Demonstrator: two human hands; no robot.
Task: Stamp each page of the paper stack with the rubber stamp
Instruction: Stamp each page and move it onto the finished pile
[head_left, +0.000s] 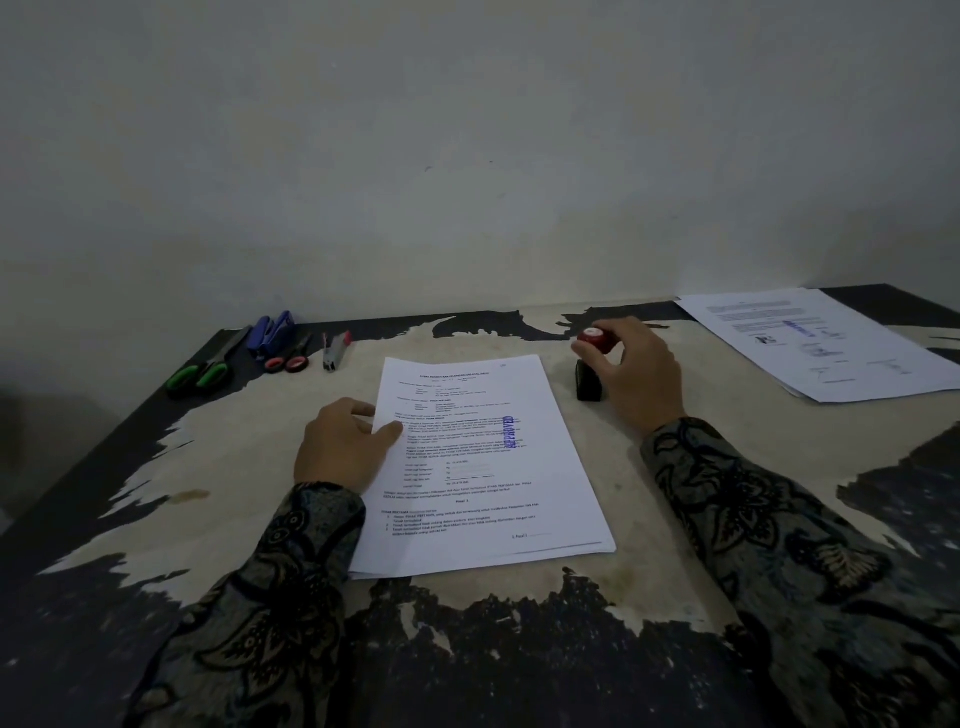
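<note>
A stack of printed pages (483, 499) lies in the middle of the worn table (649, 545). Its top sheet carries a blue stamp mark (513, 432) on the right side. My left hand (340, 447) rests flat on the stack's left edge, thumb on the paper. To the right of the stack, my right hand (636, 374) grips the rubber stamp (592, 364) by its red knob; the stamp's black base stands on the table. A second pile of pages (826, 343) bearing a blue mark lies at the far right.
Along the back left edge lie green-handled scissors (200, 371), a blue stapler (272, 332), red-handled scissors (291, 358) and a small grey and red tool (335, 351). A plain wall rises directly behind the table.
</note>
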